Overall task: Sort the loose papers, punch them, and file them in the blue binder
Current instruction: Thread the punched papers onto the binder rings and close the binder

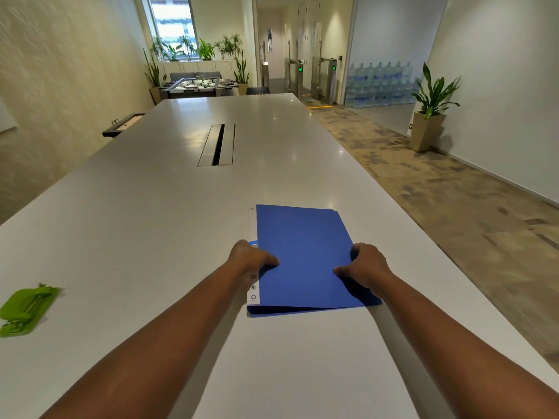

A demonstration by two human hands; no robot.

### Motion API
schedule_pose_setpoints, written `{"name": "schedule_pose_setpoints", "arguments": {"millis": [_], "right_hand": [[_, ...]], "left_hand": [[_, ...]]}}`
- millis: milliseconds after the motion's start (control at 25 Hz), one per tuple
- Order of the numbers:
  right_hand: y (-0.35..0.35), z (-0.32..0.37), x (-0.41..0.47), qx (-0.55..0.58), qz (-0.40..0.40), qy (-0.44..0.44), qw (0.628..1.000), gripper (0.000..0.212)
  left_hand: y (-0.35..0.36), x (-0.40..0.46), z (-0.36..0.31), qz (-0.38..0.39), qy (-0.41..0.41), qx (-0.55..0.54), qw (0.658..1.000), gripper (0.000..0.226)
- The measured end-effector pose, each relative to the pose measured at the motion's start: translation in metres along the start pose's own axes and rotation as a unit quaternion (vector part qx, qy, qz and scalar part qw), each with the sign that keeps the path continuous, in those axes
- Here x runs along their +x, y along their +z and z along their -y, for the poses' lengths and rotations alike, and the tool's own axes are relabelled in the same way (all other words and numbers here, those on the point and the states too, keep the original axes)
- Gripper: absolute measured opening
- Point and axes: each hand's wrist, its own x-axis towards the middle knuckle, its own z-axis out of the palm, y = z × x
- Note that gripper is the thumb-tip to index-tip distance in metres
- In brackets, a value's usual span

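A closed blue binder [305, 240] lies flat on the long white table [169, 225], with its white spine label on the left side. My left hand [249, 257] grips the binder at its spine edge, thumb on the cover. At the opposite edge my right hand [367, 264] grips the cover, thumb on top and fingers curled round the side. A green hole punch [25, 308] lies on the table far to the left, apart from both hands. No loose papers are in view.
A dark cable slot [217, 145] is set into the table's middle, beyond the binder. The table's right edge drops to a carpeted floor with a potted plant [429, 116]. A foosball table [196, 84] and plants stand at the far end.
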Motion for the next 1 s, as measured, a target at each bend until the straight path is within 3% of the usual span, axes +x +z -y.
{"name": "schedule_pose_setpoints", "arguments": {"millis": [120,240,440,520,720,880,1000], "right_hand": [[0.001,-0.003,0.002,0.016,0.012,0.004,1.000,0.042],[0.002,-0.008,0.005,0.056,0.020,0.006,0.998,0.040],[0.009,0.012,-0.003,0.251,0.005,0.023,0.968,0.081],[0.015,0.028,-0.007,0.303,0.009,0.011,0.953,0.085],[0.046,0.074,-0.016,0.291,0.014,-0.033,0.956,0.058],[0.074,0.090,-0.022,0.203,0.005,-0.062,0.977,0.036],[0.089,0.088,-0.022,0.149,-0.003,-0.065,0.987,0.028]], "left_hand": [[-0.005,0.000,-0.006,0.053,-0.052,-0.042,0.996,0.050],[-0.008,-0.003,-0.005,0.087,-0.040,-0.086,0.992,0.049],[-0.032,-0.014,-0.006,0.107,0.042,-0.153,0.982,0.043],[-0.056,-0.014,-0.006,0.085,0.074,-0.147,0.983,0.046],[-0.114,-0.008,0.005,0.031,0.133,-0.123,0.983,0.056],[-0.133,0.002,0.028,-0.027,0.176,-0.050,0.983,0.088],[-0.136,0.010,0.046,-0.051,0.204,0.052,0.976,0.082]]}}
